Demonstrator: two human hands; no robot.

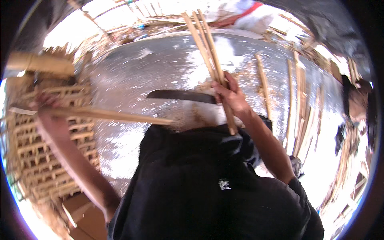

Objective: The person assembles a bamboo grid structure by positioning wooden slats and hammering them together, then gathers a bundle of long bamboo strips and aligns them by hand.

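My right hand [234,96] is closed round a small bundle of split bamboo strips [208,50], which fan out upward and away from me. A knife with a dark, broad blade [180,95] juts leftward from the same hand; its handle is hidden by the fingers. Out at the far left, my left hand [48,106], smeared by motion, is wrapped round one long bamboo strip [120,115]. That strip points right, its end in front of my dark clothing and below the blade. A short pale end of it shows beyond the hand.
A grey sheet [132,76] scattered with shavings covers the ground. More bamboo strips [298,100] lie on its right side, one strip [263,86] apart. A woven bamboo lattice [52,160] and a thick bamboo pole [40,64] are at left. Another person [358,102] is at the right edge.
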